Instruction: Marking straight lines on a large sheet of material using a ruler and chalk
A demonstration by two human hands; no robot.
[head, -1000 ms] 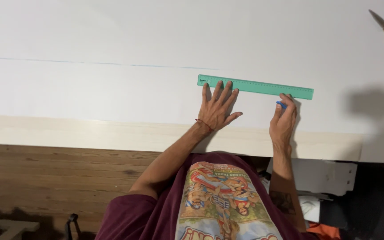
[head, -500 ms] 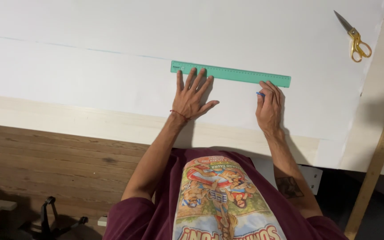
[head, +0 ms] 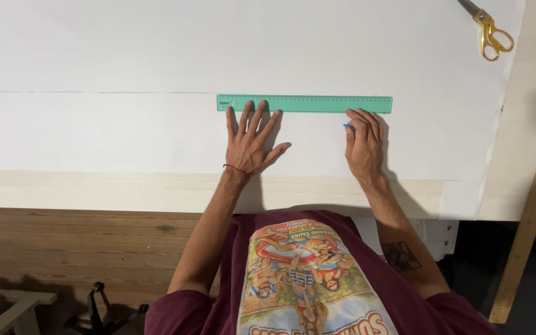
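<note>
A long green ruler [head: 317, 103] lies flat on a large white sheet [head: 125, 56] spread over the table. My left hand [head: 250, 139] rests flat on the sheet with fingers spread, its fingertips touching the ruler's left part. My right hand [head: 363, 144] sits just below the ruler's right part, fingers curled around a small blue marking tool [head: 348, 126] whose tip shows at the index finger. A faint blue line [head: 94, 92] runs left from the ruler across the sheet.
Gold-handled scissors [head: 490, 32] lie at the sheet's far right corner. A pale wooden table edge [head: 94, 189] runs below the sheet. A long wooden measuring stick [head: 535, 205] leans at the right. Wooden floor [head: 63, 248] and a small stool are lower left.
The view has shifted, so ruler and hands now sit further left and lower in frame. Both hands keep the same places against the ruler.
</note>
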